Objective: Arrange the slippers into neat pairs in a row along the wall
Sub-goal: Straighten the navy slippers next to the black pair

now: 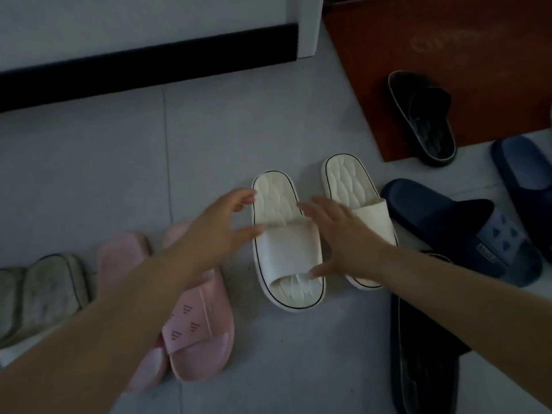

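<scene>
Two white slippers lie side by side on the floor, heels toward the wall: the left white slipper (285, 249) and the right white slipper (352, 186). My left hand (218, 225) hovers open at the left slipper's left edge, fingers spread. My right hand (343, 237) is open between the two, over the right slipper's strap, thumb near the left slipper's toe opening. A pink pair (191, 318) lies to the left, partly under my left forearm. A grey pair (41, 294) sits at the far left.
The wall with a black skirting (149, 61) runs across the top. A red mat (448, 55) holds one black slipper (424, 118). Navy slippers (466, 231) (525, 180) lie at right, another black slipper (424, 369) at bottom right. Bare tile lies below the skirting.
</scene>
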Demonstrator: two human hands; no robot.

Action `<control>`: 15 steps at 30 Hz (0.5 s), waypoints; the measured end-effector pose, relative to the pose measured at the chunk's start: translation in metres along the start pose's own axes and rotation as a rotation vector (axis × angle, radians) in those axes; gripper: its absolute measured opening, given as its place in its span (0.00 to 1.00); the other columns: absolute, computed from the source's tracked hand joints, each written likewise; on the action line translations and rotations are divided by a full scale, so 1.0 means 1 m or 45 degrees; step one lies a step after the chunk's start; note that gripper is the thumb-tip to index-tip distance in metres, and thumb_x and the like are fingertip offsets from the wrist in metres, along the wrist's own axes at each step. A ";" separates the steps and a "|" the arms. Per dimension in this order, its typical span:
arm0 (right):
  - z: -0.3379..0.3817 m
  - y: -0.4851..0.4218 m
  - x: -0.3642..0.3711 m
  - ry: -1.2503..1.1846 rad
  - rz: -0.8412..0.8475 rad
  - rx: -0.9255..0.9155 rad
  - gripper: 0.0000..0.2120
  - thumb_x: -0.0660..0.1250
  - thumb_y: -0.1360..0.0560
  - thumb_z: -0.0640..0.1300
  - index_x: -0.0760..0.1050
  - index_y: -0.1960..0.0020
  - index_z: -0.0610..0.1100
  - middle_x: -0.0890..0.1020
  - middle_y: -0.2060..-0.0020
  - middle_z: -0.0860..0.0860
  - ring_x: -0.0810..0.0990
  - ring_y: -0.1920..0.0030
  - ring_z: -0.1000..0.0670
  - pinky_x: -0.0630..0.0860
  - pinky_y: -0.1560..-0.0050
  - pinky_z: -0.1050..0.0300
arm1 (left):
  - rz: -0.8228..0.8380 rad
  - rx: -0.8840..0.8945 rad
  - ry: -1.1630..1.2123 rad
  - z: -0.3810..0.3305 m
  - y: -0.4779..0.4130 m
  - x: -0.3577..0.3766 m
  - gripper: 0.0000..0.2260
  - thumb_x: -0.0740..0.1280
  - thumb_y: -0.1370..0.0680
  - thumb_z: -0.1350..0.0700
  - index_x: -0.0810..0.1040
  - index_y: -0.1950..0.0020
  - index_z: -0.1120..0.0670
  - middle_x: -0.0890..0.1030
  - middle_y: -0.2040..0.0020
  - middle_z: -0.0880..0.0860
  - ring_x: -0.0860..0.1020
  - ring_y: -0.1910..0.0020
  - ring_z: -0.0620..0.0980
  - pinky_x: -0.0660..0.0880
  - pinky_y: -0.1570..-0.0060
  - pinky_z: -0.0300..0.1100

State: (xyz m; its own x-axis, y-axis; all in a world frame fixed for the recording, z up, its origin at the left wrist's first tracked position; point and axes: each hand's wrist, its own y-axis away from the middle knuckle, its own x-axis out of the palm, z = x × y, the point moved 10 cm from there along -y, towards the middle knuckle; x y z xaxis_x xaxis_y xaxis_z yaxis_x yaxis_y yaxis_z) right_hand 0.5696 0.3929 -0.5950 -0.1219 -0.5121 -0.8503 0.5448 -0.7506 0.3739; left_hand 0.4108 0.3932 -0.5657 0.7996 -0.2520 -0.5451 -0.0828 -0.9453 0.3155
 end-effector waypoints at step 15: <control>-0.007 0.051 0.040 -0.162 0.084 -0.020 0.40 0.75 0.34 0.47 0.57 0.28 0.47 0.63 0.30 0.50 0.59 0.28 0.49 0.66 0.33 0.53 | 0.493 0.168 -0.563 -0.004 0.035 0.085 0.35 0.76 0.33 0.53 0.65 0.29 0.48 0.69 0.33 0.48 0.67 0.33 0.46 0.60 0.47 0.30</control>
State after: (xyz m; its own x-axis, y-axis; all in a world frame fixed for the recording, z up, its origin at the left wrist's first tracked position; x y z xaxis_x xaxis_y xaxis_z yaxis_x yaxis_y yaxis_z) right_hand 0.5977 0.3369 -0.6128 -0.1891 -0.6099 -0.7696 0.5679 -0.7073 0.4210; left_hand 0.4780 0.3396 -0.5982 0.3754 -0.6186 -0.6902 -0.4141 -0.7782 0.4722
